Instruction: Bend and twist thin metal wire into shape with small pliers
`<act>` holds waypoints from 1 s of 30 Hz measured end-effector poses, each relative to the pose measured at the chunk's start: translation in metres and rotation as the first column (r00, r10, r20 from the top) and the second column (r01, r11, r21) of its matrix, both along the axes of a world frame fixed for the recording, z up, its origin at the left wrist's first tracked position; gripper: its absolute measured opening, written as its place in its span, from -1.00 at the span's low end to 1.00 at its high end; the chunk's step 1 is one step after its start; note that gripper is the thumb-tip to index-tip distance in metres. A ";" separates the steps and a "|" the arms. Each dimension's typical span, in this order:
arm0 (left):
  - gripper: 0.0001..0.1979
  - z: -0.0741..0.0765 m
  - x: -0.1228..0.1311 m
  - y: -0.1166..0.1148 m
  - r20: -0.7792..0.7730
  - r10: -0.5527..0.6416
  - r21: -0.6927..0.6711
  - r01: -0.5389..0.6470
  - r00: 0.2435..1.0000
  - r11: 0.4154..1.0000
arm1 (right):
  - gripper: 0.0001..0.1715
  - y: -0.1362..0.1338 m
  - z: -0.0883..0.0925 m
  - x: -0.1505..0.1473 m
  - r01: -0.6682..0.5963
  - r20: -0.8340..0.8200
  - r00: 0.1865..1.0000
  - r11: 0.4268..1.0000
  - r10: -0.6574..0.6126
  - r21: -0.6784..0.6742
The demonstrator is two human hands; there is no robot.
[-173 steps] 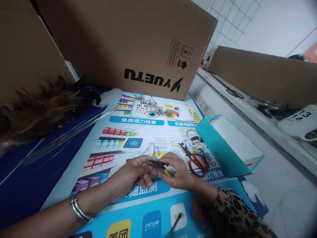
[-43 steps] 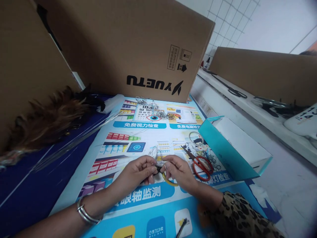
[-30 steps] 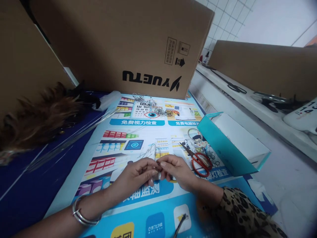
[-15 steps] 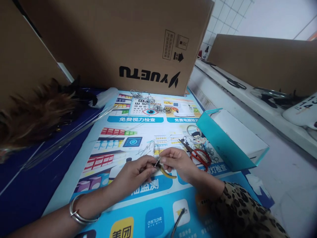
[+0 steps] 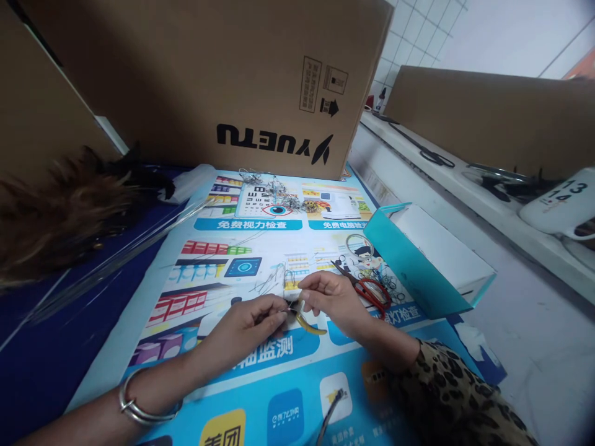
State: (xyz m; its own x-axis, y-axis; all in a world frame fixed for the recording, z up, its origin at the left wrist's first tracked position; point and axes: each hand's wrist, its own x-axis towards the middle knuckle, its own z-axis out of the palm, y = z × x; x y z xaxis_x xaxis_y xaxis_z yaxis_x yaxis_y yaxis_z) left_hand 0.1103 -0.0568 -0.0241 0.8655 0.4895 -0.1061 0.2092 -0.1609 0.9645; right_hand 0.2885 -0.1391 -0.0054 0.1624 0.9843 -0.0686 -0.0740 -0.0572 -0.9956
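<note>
My left hand [image 5: 258,319] is closed in a pinch on a thin piece of wire, only a short glint of which shows at the fingertips. Just across from it, my right hand [image 5: 332,302] has thumb and forefinger drawn together; what lies between them is too small to make out. Under and between the hands are pliers with a yellow handle [image 5: 310,325], their head partly hidden by fingers. Right beyond the fingertips lies a loose bunch of thin wires [image 5: 272,282]. Red-handled scissors [image 5: 374,294] rest to the right of my right hand.
An open teal box [image 5: 418,263] stands at the right. Tangled wire pieces [image 5: 279,192] lie before a large carton [image 5: 186,80]. Long straight wires [image 5: 125,266] and brown feathers [image 5: 51,217] are at left. A ring-shaped coil [image 5: 359,244] lies beyond the scissors.
The two hands have moved slightly apart, and the right fingertips have lifted a little from the left ones. The whole view has shifted slightly, with things appearing further left.
</note>
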 end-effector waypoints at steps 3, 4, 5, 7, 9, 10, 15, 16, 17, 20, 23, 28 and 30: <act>-0.81 0.000 0.000 0.001 0.033 -0.012 -0.078 0.014 0.999 0.997 | -0.74 0.001 0.003 -0.003 -0.001 -0.012 1.000 1.000 0.001 -0.004; -0.81 0.000 0.000 0.001 0.048 -0.011 -0.126 0.017 0.999 0.992 | -0.74 0.002 0.004 -0.003 0.001 -0.015 1.000 1.000 -0.001 -0.006; -0.80 0.000 -0.001 0.001 0.063 -0.006 -0.173 0.017 0.998 0.985 | -0.75 0.003 0.005 -0.004 -0.001 -0.017 1.000 1.000 0.001 -0.007; -0.79 0.000 -0.001 0.002 0.090 0.009 -0.253 0.015 0.996 0.967 | -0.75 0.004 0.005 -0.005 -0.006 -0.019 1.000 1.000 0.006 -0.002; -0.79 0.002 -0.002 0.002 0.108 0.018 -0.291 0.014 0.994 0.957 | -0.76 0.005 0.004 -0.005 -0.014 -0.019 1.000 1.000 0.014 0.009; -0.79 0.003 -0.002 0.002 0.111 0.018 -0.293 0.015 0.994 0.956 | -0.76 0.006 0.004 -0.005 -0.017 -0.018 1.000 1.000 0.017 0.015; -0.75 0.005 -0.002 0.002 0.092 0.038 -0.347 -0.004 0.995 0.938 | -0.75 0.011 0.005 -0.010 -0.031 -0.023 0.999 0.999 0.032 0.019; -0.75 0.004 -0.002 0.003 0.082 0.051 -0.372 -0.017 0.995 0.928 | -0.75 0.012 0.006 -0.011 -0.035 -0.020 0.999 0.999 0.035 0.019; -0.75 0.002 -0.002 0.003 0.074 0.064 -0.389 -0.030 0.995 0.921 | -0.76 0.012 0.007 -0.013 -0.038 -0.016 0.999 0.999 0.038 0.021; -0.77 -0.003 -0.001 0.005 0.069 0.099 -0.398 -0.063 0.993 0.915 | -0.77 0.015 0.009 -0.015 -0.047 -0.004 0.999 0.999 0.047 0.025; -0.80 -0.006 0.000 0.006 0.083 0.088 -0.400 -0.048 0.993 0.915 | -0.77 0.017 0.010 -0.016 -0.044 -0.010 0.999 0.999 0.044 0.031; -0.80 -0.005 0.000 0.008 0.079 0.045 -0.421 -0.008 0.996 0.907 | -0.76 0.021 0.010 -0.015 -0.054 -0.043 0.998 0.998 0.055 0.014; -0.79 -0.005 0.000 0.009 0.072 0.049 -0.432 -0.013 0.996 0.902 | -0.75 0.022 0.009 -0.015 -0.064 -0.047 0.997 0.998 0.064 0.003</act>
State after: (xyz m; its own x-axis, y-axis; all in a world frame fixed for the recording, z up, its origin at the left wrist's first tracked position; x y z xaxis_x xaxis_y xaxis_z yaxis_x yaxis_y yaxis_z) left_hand 0.1106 -0.0482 -0.0293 0.8648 0.4384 -0.2447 0.1278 0.2791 0.9517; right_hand 0.2738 -0.1174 0.0036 0.0961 0.9927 -0.0729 -0.1171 -0.0614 -0.9912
